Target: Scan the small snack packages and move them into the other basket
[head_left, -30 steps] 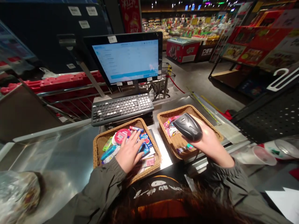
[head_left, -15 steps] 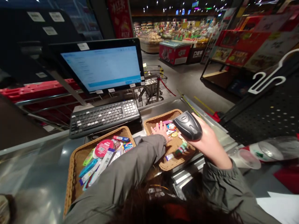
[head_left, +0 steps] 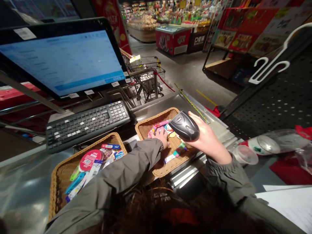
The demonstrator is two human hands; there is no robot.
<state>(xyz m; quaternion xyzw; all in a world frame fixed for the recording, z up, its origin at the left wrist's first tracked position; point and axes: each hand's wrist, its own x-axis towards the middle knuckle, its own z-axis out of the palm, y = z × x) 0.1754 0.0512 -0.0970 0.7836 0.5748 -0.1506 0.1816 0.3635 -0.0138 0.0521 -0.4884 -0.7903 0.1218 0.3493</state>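
My right hand [head_left: 204,136] grips a black handheld barcode scanner [head_left: 184,126], its head over the right wicker basket [head_left: 146,122]. Inside that basket, my left hand [head_left: 161,136] has its fingers bent down onto small colourful packets, close to a pink packet [head_left: 161,124]; what lies under the fingers is mostly hidden. A green-and-white packet [head_left: 179,149] rests nearer to me in the same basket. The left wicker basket [head_left: 57,177] holds a round red-lidded tub [head_left: 91,160], toothbrush-like packs and other small goods, partly covered by my left sleeve.
A monitor [head_left: 73,61] and a black keyboard [head_left: 89,125] stand behind the left basket on the metal counter [head_left: 29,177]. To the right are a clear plastic cup [head_left: 245,155], white paper [head_left: 290,200] and a white hook [head_left: 270,66]. Shopping carts [head_left: 148,76] stand beyond.
The view has shifted, so the counter things sit further left. My left hand's spread fingers have curled down onto the packets. My right hand still holds the scanner over the basket.
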